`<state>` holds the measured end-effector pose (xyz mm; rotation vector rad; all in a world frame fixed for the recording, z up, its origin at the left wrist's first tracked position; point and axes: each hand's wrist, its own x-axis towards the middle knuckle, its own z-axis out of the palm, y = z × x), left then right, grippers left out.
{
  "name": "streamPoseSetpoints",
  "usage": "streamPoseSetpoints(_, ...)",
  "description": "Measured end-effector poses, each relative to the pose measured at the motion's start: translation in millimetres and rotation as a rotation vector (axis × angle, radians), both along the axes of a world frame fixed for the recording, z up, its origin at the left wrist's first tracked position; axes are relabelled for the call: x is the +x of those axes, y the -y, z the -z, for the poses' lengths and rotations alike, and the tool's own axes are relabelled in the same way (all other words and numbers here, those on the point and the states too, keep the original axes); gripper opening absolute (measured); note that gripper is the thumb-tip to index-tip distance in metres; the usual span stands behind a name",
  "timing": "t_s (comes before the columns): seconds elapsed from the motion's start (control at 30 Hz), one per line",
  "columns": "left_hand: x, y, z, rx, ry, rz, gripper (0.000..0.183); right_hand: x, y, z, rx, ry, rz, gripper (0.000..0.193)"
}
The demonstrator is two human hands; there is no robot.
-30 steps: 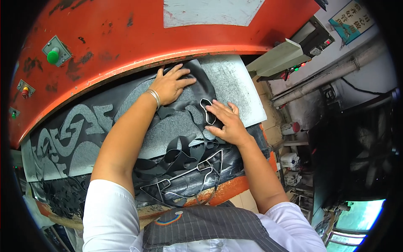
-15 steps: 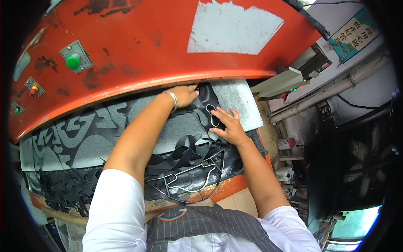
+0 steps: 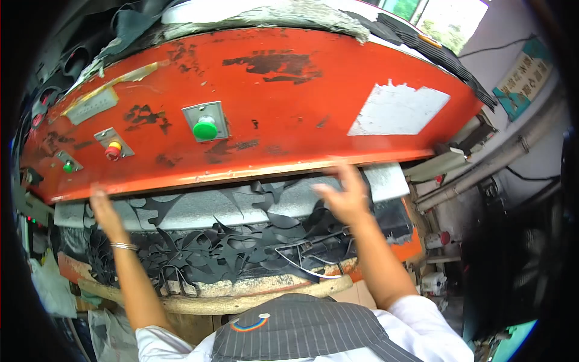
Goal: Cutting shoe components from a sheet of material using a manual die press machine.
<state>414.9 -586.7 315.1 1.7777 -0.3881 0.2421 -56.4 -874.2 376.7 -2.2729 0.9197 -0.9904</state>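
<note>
My left hand (image 3: 106,212) is at the left end of the red machine front, its fingers stretched out and a little blurred, holding nothing. A metal bracelet sits on that wrist. On the right, my right hand (image 3: 347,196) hovers blurred over the pale cutting board (image 3: 389,181), thumb and fingers apart. Black cut-out sheet scraps (image 3: 232,247) lie tangled along the board's front edge, a few strips still across its surface. A thin metal cutting die (image 3: 301,265), a bent-strip frame, lies among the scraps nearest my right forearm.
The red machine beam (image 3: 289,108) spans above the board. It carries a large green button (image 3: 205,128), a red knob (image 3: 113,151) and a small green button (image 3: 69,166). A worn wooden rail (image 3: 253,295) runs along the front. Bottles and a pipe (image 3: 500,163) stand at right.
My left hand has swung from the sheet at right to the far left. My right hand has lifted off the small metal loop. More scraps lie heaped along the front; the view has shifted left.
</note>
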Motion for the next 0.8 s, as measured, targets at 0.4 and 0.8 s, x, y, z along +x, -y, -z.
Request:
streamPoseSetpoints(0.4,93.8,-89.9,-28.8,-0.045,0.334,-0.112,0.079,127.7,-115.8,-41.4,-0.134,0.081,-0.370,0.035)
streamPoseSetpoints(0.8,-339.5,-47.8,-0.7,0.581,0.260,0.902,0.020,-15.9,-220.8,75.0,-0.197,-0.419,-0.431,0.017)
